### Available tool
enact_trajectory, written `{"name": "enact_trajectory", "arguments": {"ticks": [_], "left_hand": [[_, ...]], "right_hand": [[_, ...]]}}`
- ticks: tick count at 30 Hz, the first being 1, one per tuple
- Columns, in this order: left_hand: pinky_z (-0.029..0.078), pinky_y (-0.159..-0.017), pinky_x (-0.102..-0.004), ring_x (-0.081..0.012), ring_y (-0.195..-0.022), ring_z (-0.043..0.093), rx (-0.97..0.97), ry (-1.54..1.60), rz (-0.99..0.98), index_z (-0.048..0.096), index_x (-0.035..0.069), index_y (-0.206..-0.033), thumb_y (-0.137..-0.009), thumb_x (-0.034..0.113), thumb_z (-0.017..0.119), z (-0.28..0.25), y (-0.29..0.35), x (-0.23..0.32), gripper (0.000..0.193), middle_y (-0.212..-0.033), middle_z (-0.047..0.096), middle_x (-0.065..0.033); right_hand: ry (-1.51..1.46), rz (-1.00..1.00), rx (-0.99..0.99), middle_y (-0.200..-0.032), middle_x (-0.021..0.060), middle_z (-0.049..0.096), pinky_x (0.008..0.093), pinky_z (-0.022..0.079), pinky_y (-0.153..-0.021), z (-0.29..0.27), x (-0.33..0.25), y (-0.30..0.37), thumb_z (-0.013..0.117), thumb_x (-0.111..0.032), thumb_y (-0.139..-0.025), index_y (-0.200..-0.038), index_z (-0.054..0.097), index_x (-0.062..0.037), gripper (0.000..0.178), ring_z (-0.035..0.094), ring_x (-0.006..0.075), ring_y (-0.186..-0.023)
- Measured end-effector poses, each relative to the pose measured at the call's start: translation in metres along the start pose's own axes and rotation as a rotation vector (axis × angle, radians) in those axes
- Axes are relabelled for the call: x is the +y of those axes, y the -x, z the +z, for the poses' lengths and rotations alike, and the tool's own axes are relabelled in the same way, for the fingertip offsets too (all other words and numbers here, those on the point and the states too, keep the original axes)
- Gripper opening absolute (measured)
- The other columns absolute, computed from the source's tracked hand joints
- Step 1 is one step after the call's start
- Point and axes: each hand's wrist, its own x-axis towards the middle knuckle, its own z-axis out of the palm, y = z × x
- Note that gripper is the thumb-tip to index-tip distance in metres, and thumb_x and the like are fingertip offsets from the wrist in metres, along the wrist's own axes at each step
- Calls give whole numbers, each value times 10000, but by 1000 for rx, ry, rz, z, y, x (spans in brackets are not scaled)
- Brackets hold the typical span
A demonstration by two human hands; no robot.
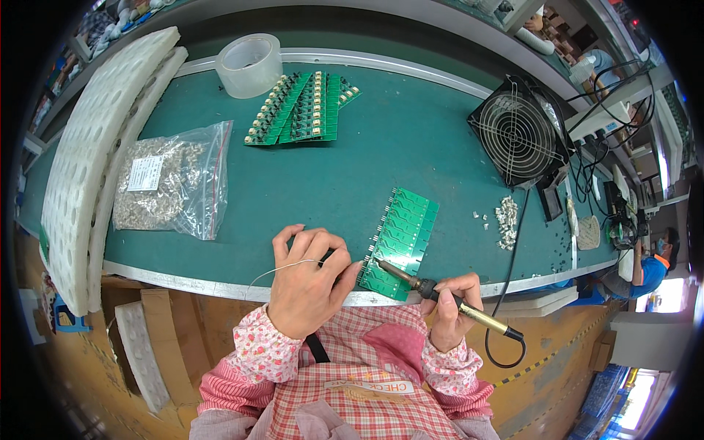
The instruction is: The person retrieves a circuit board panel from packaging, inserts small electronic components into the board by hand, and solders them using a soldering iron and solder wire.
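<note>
A green circuit board panel [402,238] lies on the green bench mat near its front edge, with a row of pins along its left side. In my right hand [455,308] is a soldering iron [469,311], its tip at the board's lower left pins. My left hand [310,271] is closed on a thin solder wire [273,273], whose tail loops out to the left. The fingertips of that hand are beside the board's left edge; whether they touch it I cannot tell.
Populated boards [297,110] lie stacked at the back by a clear tape roll [249,66]. A bag of small parts [172,183] and white foam trays [103,161] stand left. Right are a fan [515,132], loose white connectors [507,222] and the iron's cord [512,257]. Farther right, a person [653,268].
</note>
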Motion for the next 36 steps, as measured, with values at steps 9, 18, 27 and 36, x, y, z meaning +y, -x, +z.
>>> {"name": "enact_trajectory", "arguments": {"ticks": [9, 18, 27, 36], "left_hand": [[339, -908, -453, -201, -897, 532, -4, 86, 2, 540, 95, -742, -724, 98, 667, -3, 2, -5, 128, -853, 533, -4], [328, -920, -445, -200, -880, 531, -44, 152, 24, 530, 102, -697, -705, 82, 668, -6, 2, -5, 140, -851, 529, 3], [345, -914, -452, -208, -890, 547, -55, 105, 28, 547, 84, -700, -703, 78, 673, -5, 3, -2, 126, -865, 562, -9], [343, -913, -454, -213, -896, 543, -64, 91, 44, 542, 86, -721, -702, 74, 671, -5, 3, -3, 131, -868, 550, -12]], "right_hand": [[-183, 17, 122, -692, 105, 537, 218, 408, -428, 2, -1, 4, 546, -153, -858, -866, 441, -7, 180, 474, 101, -441], [-112, -25, -28, -633, 95, 552, 221, 415, -432, -2, 2, 5, 553, -145, -868, -858, 451, -5, 174, 509, 100, -453], [-81, -37, -17, -626, 111, 571, 229, 431, -420, 0, 2, 7, 534, -99, -853, -845, 456, 5, 130, 531, 108, -446], [-35, -59, -38, -638, 125, 587, 241, 453, -430, 1, 0, 6, 550, -115, -873, -854, 455, 6, 156, 547, 118, -459]]}}
